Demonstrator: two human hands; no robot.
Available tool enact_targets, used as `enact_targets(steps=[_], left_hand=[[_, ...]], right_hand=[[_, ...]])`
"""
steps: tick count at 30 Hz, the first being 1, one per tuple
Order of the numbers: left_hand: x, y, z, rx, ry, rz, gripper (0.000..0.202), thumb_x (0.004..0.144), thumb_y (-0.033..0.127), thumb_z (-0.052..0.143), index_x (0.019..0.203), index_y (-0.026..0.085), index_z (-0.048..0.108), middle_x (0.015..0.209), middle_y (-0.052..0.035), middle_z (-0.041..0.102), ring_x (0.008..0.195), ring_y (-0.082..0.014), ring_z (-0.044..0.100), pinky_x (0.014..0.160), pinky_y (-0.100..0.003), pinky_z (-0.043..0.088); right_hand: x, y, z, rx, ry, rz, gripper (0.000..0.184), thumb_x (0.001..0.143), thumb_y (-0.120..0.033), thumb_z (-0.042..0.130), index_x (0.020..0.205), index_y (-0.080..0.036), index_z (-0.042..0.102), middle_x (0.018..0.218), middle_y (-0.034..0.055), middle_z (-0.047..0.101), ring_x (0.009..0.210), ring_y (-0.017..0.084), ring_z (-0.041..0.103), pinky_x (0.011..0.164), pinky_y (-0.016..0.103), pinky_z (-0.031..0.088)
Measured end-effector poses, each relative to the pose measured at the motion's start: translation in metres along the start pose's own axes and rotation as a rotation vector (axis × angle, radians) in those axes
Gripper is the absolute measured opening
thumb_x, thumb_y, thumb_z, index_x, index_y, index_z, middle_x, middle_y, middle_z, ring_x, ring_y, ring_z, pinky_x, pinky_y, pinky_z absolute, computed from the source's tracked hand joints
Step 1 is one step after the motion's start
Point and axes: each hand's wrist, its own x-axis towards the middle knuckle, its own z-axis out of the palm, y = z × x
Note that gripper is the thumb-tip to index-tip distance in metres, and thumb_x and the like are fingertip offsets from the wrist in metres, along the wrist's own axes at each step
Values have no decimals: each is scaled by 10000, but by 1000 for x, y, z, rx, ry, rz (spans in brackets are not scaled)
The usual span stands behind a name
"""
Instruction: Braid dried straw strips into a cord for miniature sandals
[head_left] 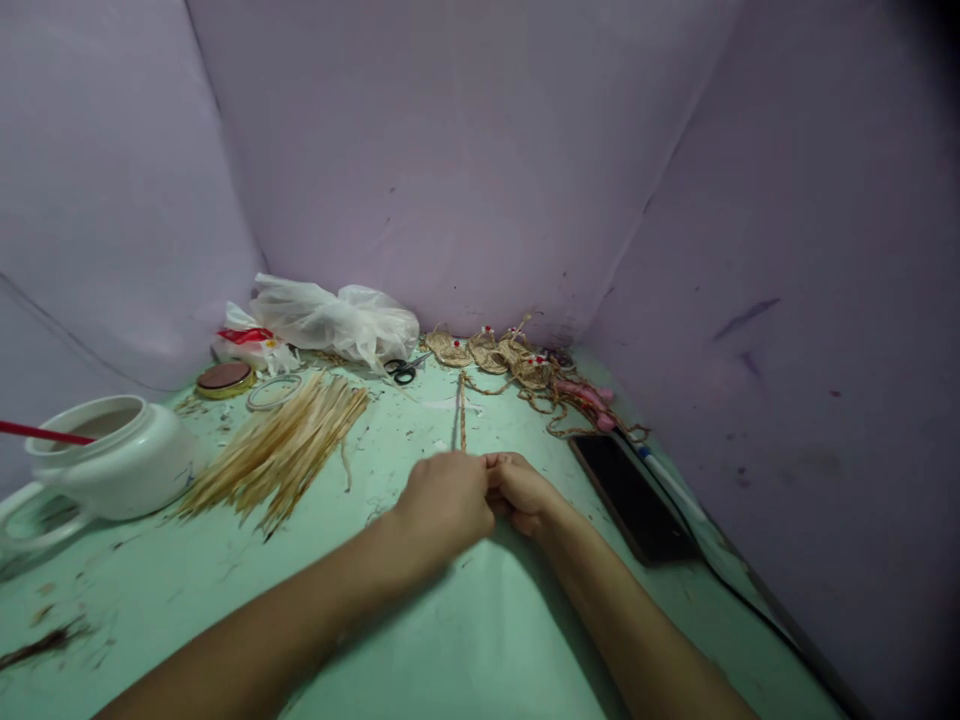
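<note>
My left hand (pixel 448 505) is closed at the near end of a thin braided straw cord (pixel 463 415), its back turned toward me. Touching it on the right, my right hand (pixel 520 490) pinches with thumb and fingers at the same place; what lies between the fingertips is hidden. The cord runs straight away from my hands over the green tabletop, then bends right toward woven straw pieces (pixel 491 355) trimmed with red and white beads. To the left lies a fanned bundle of dry straw strips (pixel 289 450).
A white pot (pixel 135 465) holding a red stick stands at left. Behind the straw are a round tin (pixel 225 379), a tape roll (pixel 274 391), black scissors (pixel 403 370) and a plastic bag (pixel 337 320). A phone (pixel 634 497) and a cable (pixel 739 597) lie at right. Purple walls enclose the table.
</note>
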Motion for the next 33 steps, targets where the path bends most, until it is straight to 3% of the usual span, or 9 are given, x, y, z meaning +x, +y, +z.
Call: enact_targets(steps=[3,7,9,14,17,20,23,30,33], left_hand=[[17,-14,-15,-236,60,-118,173,651,204,496,715,108,624,572,-61,583,525,-129,521,496,-221,352],[33,-28,-9,-722,-340,-282,121,662,165,474,622,98,566,396,14,468,335,-58,388,362,-175,262],[35,-30,-2,-806,-413,-277,131,661,147,484,553,91,533,398,6,480,322,-49,392,349,-169,274],[33,-26,6,-673,-314,-298,145,649,125,476,508,102,499,356,1,463,293,-78,397,342,-204,315],[34,-27,13,-566,-226,-358,89,615,118,467,531,112,498,345,9,444,267,-86,364,329,-212,274],[36,-32,24,-535,-122,-282,71,578,112,456,573,109,527,363,16,445,253,-64,306,322,-202,206],[36,-35,30,-529,-91,-227,104,568,128,445,574,105,546,357,14,431,260,-61,295,322,-203,181],[30,-18,23,-533,-146,-388,161,579,126,388,474,121,510,237,26,305,236,-85,272,312,-210,196],[31,-21,20,-565,-179,-338,178,573,128,376,457,116,511,239,20,317,231,-80,257,305,-209,184]], right_hand=[[-2,-3,-2,5,-73,8,55,557,-69,506,526,-105,534,337,-65,387,287,7,213,326,172,122],[-3,-4,-5,22,-113,-11,26,574,-113,558,554,-98,550,439,-13,513,349,20,354,351,156,184],[-1,-3,-6,-35,-106,-34,43,559,-129,580,587,-100,567,492,4,556,373,28,387,357,158,185],[8,5,-8,-269,-32,-188,66,530,-126,599,578,-114,554,507,-4,557,428,47,420,424,168,272],[7,8,-6,-548,114,-307,24,575,-146,550,572,-125,562,526,14,571,465,73,442,457,190,293],[-4,3,-5,-880,298,-400,90,603,-186,531,587,-143,609,542,28,595,493,95,462,471,208,282],[-18,-5,-2,-1060,390,-383,124,606,-220,532,591,-163,641,548,40,613,518,114,489,477,218,273],[-33,-5,13,-1211,305,-406,152,604,-232,521,599,-168,658,552,62,620,467,108,464,440,219,227],[-36,-2,20,-1294,284,-464,170,620,-231,508,590,-161,660,571,79,628,467,112,471,443,223,219]])
